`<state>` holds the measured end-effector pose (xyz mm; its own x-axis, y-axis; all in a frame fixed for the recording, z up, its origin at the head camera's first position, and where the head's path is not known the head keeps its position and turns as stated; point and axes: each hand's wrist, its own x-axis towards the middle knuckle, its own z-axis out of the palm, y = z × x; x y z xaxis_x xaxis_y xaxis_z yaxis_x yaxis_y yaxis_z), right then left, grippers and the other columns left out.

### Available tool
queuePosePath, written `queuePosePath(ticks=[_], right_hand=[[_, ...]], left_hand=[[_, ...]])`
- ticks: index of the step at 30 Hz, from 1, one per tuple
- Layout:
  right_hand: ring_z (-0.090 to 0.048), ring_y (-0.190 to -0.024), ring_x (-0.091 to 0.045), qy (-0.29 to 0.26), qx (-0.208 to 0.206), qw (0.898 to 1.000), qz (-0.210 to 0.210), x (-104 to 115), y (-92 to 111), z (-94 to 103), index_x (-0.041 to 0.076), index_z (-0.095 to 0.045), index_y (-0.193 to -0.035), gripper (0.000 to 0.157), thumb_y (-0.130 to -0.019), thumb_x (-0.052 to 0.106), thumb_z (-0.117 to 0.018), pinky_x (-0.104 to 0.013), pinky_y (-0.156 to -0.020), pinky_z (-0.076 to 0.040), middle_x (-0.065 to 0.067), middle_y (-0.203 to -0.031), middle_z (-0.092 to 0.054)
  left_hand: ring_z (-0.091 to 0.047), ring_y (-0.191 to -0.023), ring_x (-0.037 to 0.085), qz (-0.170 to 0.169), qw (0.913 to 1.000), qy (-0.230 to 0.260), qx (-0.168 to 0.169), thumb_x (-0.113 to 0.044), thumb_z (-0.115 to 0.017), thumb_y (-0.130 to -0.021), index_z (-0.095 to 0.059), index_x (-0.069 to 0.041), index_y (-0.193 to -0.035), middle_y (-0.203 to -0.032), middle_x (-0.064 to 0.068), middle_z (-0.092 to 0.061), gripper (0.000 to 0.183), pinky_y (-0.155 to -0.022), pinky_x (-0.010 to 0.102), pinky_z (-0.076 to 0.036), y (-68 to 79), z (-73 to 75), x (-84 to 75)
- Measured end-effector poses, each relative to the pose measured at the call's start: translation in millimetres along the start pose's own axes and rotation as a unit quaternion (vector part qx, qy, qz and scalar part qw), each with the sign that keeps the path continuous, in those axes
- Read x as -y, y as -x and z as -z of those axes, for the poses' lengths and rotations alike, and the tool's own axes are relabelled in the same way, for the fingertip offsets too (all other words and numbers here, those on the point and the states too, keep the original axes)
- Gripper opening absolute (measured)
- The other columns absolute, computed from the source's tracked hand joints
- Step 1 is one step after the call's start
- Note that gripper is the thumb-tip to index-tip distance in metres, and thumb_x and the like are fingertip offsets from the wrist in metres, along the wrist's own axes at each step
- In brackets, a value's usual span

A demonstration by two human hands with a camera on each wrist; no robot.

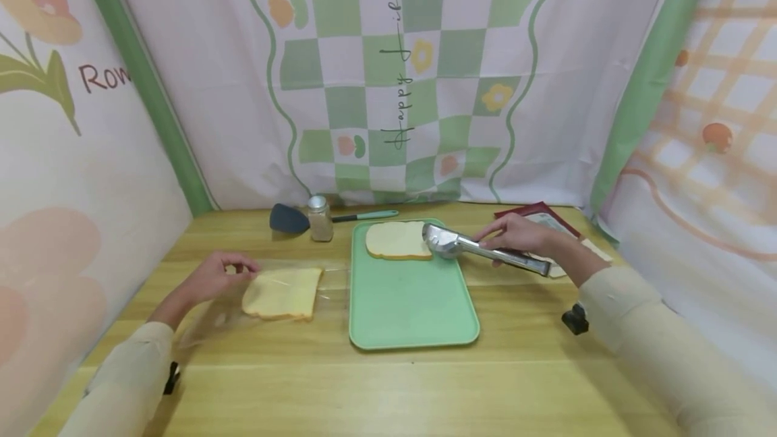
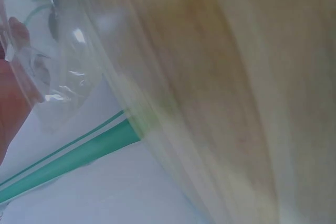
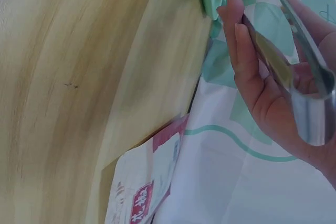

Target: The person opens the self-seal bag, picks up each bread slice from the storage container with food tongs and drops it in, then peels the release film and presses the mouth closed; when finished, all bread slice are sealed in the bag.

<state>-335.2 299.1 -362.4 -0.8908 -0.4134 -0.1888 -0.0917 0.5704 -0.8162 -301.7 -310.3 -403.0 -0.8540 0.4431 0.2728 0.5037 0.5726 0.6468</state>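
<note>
My left hand (image 1: 215,282) pinches the edge of a clear plastic bag (image 1: 334,280) left of the tray. Inside the bag lies a bread slice (image 1: 284,294) with a thin brown crust. Close up in the left wrist view, the crinkled film (image 2: 68,80) shines beside my fingers. A second bread slice (image 1: 397,240) lies across the far end of a light green tray (image 1: 413,309). With my right hand (image 1: 519,231) I grip metal tongs (image 1: 494,253), their scalloped heads at that slice's right end. The right wrist view shows the tongs' rounded hinge end (image 3: 314,116) near my palm.
Behind the tray are a black and teal spatula (image 1: 290,219) and a shaker jar (image 1: 320,220) with a metal lid, standing in front of its handle. A red and white packet (image 1: 549,221) lies at the back right, partly behind my right hand. A curtain (image 1: 340,120) hangs behind the table.
</note>
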Motion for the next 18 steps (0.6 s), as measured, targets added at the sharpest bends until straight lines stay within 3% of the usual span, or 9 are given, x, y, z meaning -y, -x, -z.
queuePosePath(ticks=[4, 10, 18], right_hand=[[-0.07, -0.083, -0.04, -0.02, 0.011, 1.0, -0.021, -2.8, -8.3, -0.8, 0.001, -0.066, -0.127, 0.039, -0.093, 0.018, -0.071, -0.035, -0.068, -0.057, -0.019, -0.115, -0.066], [-0.07, -0.079, -0.038, -0.047, 0.024, 0.998, -0.031, -3.3, -18.5, -2.9, 0.0, -0.065, -0.128, 0.038, -0.094, 0.016, -0.069, -0.033, -0.063, -0.055, -0.019, -0.102, -0.07], [-0.069, -0.08, -0.032, -0.141, 0.043, 0.986, -0.074, -6.2, -28.2, -4.6, -0.001, -0.062, -0.13, 0.036, -0.096, 0.01, -0.065, -0.037, -0.07, -0.057, -0.017, -0.098, -0.071]], left_hand=[[-0.057, -0.079, 0.009, -0.001, 1.0, 0.008, -0.002, -0.007, -0.072, -0.09, -0.075, -0.002, -0.097, -0.095, 0.009, -0.073, 0.01, -0.069, 0.031, -0.043, 1.4, -1.1, -0.7], [-0.056, -0.08, 0.008, -0.001, 1.0, 0.004, -0.003, -0.005, -0.072, -0.089, -0.075, -0.002, -0.095, -0.095, 0.007, -0.073, 0.008, -0.074, 0.032, -0.044, 0.9, -2.2, 2.9], [-0.057, -0.08, 0.007, -0.005, 1.0, 0.001, -0.002, -0.004, -0.072, -0.088, -0.075, -0.003, -0.094, -0.094, 0.006, -0.073, 0.007, -0.076, 0.035, -0.045, -1.3, -4.2, 5.5]])
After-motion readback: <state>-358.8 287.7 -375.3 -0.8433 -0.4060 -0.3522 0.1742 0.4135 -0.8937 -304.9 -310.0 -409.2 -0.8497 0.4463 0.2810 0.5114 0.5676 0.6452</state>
